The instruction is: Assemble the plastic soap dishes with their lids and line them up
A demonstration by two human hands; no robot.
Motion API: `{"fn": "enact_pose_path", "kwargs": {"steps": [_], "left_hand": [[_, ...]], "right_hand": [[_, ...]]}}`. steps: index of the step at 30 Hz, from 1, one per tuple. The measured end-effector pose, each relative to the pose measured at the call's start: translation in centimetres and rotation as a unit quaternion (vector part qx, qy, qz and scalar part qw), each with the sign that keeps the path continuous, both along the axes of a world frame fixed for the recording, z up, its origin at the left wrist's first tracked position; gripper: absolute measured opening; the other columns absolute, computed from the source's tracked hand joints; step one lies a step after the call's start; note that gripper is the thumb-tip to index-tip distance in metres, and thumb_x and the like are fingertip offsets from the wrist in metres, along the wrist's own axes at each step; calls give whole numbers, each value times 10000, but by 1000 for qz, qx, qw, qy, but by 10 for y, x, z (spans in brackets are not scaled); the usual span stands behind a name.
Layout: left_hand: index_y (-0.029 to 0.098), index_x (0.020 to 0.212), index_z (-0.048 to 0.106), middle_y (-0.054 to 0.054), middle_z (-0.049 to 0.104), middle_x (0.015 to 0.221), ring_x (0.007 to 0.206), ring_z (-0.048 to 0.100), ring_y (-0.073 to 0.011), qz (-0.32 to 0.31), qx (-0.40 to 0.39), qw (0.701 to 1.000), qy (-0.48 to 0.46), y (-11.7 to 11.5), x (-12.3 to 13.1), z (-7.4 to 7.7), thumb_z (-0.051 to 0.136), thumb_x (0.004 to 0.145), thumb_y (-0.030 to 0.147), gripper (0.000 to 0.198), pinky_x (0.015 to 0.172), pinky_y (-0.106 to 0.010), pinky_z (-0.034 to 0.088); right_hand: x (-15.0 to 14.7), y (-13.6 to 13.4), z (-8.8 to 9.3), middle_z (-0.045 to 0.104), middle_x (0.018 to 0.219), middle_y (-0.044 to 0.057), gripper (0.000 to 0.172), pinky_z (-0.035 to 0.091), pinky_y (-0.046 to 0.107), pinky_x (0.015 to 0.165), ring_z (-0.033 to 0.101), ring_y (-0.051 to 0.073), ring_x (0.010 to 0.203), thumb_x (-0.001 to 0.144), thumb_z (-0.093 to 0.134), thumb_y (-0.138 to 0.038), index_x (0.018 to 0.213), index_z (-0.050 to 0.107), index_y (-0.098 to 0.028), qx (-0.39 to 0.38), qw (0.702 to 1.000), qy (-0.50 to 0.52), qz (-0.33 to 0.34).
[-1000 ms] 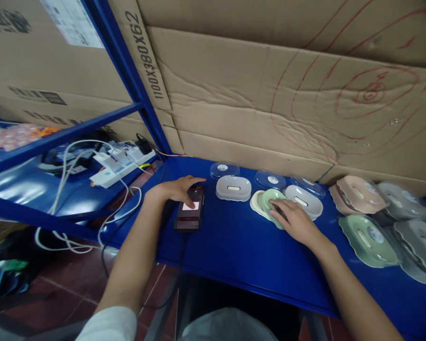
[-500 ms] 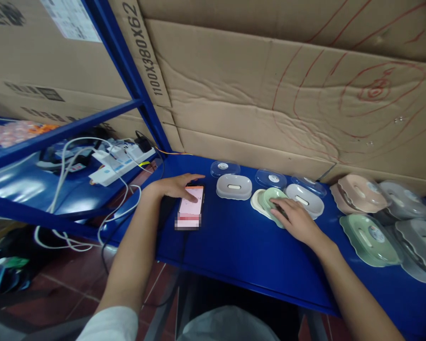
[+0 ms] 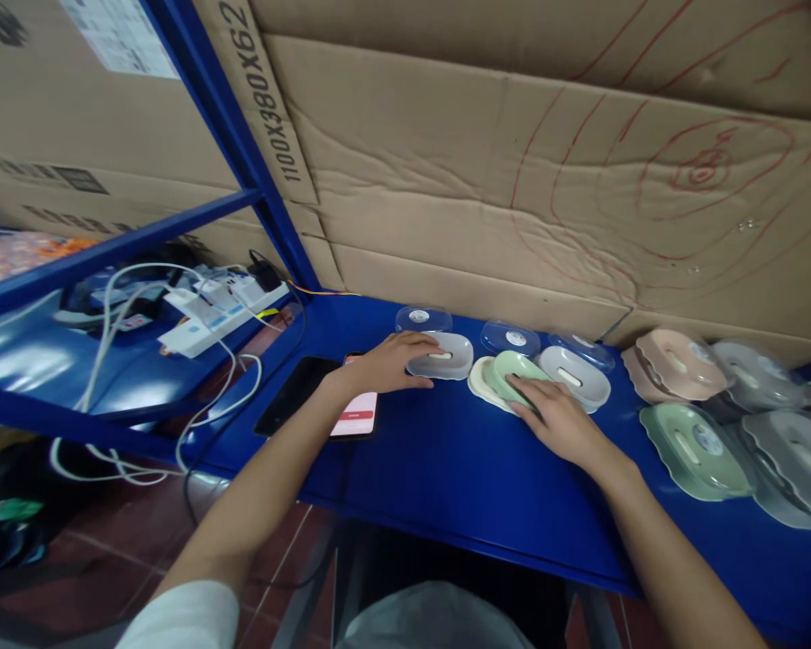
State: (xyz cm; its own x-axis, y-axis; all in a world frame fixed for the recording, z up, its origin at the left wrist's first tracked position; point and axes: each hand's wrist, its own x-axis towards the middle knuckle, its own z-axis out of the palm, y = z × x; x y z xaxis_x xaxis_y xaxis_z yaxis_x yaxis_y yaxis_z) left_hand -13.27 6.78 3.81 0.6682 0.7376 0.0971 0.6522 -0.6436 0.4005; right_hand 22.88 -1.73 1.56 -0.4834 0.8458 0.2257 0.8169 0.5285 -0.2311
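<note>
My right hand [image 3: 560,416] grips the near edge of a pale green soap dish [image 3: 510,368], which partly covers a cream dish [image 3: 481,386] on the blue table. Just right of it sits a light grey soap dish [image 3: 574,377]. My left hand [image 3: 400,362] is open, fingers apart, at the left end of another light grey soap dish [image 3: 454,359]; whether the fingertips touch it I cannot tell. Beneath my left wrist lies a phone with a lit pink screen [image 3: 357,418], partly hidden.
Clear lids [image 3: 510,339] lie along the cardboard wall [image 3: 405,243]. At right stand lidded soap dishes in pink [image 3: 676,365], green [image 3: 693,455] and grey [image 3: 794,460]. A dark phone-like slab [image 3: 297,395] is at left, beyond it a power strip [image 3: 206,329] with white cables.
My left hand has moved right, from over the lit phone to the left grey soap dish. My right hand remains at the green dish, which now looks flatter and turned.
</note>
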Motion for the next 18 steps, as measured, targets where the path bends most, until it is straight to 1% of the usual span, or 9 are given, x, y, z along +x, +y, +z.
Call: {"fn": "enact_pose_path", "kwargs": {"steps": [2,5,7,9,11,13,15,16,18], "left_hand": [[317,1461,637,-88,606,1562,1468,528,-353,-3,6,999,34,6,7,-3,791,924,472,579,1224,-518,332],[304,1387,695,-88,658,1507,1431,569,-344,-16,17,998,60,16,12,-3,738,967,428,439,1177,-496,348],[313,1342,722,-58,699,1459,1406,592,-320,-30,16,998,48,21,13,0,674,1010,438,359,1161,-465,359],[327,1328,732,-31,734,1411,1370,620,-296,-41,14,999,27,23,12,4,612,1042,457,336,1157,-441,370],[318,1313,745,-30,762,1362,1320,654,-289,-41,15,999,8,24,12,7,594,1044,463,340,1142,-432,395],[297,1282,765,-42,790,1295,1245,692,-294,-37,21,999,-6,25,13,8,597,1036,454,337,1110,-434,429],[272,1249,783,-59,809,1220,1158,722,-292,-37,30,999,-19,27,16,8,586,1039,450,338,1067,-430,465],[260,1238,787,-67,814,1187,1116,732,-284,-39,34,998,-26,28,17,8,575,1046,454,346,1043,-422,481],[234,1221,788,-82,815,1145,1059,741,-271,-40,39,998,-39,30,20,5,559,1057,468,367,999,-400,509]], "right_hand": [[-1,1,3,681,1472,93,473,487,525,1108,650,306,1332,1125,400,-437,1552,548,-294,11,1000,8,7],[-2,2,9,679,1478,76,439,436,522,1116,623,295,1352,1136,376,-369,1523,573,-307,67,998,10,3],[-1,3,12,656,1503,96,423,402,544,1123,595,322,1370,1127,388,-333,1481,616,-286,119,992,5,-32],[0,3,15,667,1475,129,407,417,536,1088,602,342,1338,1117,406,-318,1429,659,-248,154,986,7,-70],[0,1,15,729,1354,131,381,459,493,1027,655,324,1231,1115,419,-324,1357,698,-230,149,987,8,-60],[-4,-2,12,771,1255,100,360,491,456,993,694,290,1142,1122,428,-346,1305,719,-239,114,993,-8,-5],[-12,-5,6,762,1303,90,364,506,457,1021,692,290,1187,1117,463,-399,1342,703,-244,87,995,-39,40],[-16,-6,2,736,1367,101,387,507,469,1044,675,302,1244,1107,490,-426,1387,681,-238,84,994,-53,44],[-22,-6,-6,665,1486,130,443,502,495,1077,639,325,1324,1090,531,-435,1463,630,-218,86,993,-70,30]]}}
